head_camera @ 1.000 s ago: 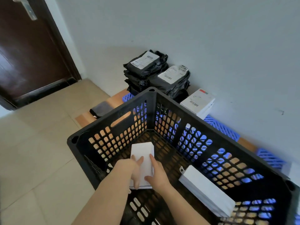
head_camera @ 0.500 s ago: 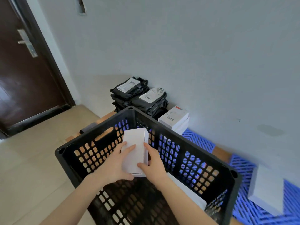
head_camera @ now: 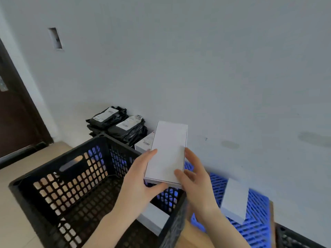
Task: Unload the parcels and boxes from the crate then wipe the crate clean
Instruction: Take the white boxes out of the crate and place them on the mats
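A flat white box (head_camera: 167, 151) is held in the air above the far right rim of the black perforated crate (head_camera: 59, 178). My left hand (head_camera: 141, 181) grips its near left corner with the thumb under the near edge. My right hand (head_camera: 195, 176) holds its right side, thumb on top. Another white box (head_camera: 154, 218) lies inside the crate against the right wall. Black parcels (head_camera: 116, 125) with white labels are stacked by the wall beyond the crate, next to a white labelled box (head_camera: 144, 144).
A blue plastic pallet (head_camera: 256, 221) lies right of the crate along the grey wall, with a white box (head_camera: 234, 200) on it. A dark door (head_camera: 16, 111) stands at the far left. Another black crate's corner (head_camera: 293, 237) shows at bottom right.
Both hands have lifted the white box from the crate floor, up and to the right, past the far right rim. My view has swung right and upward.
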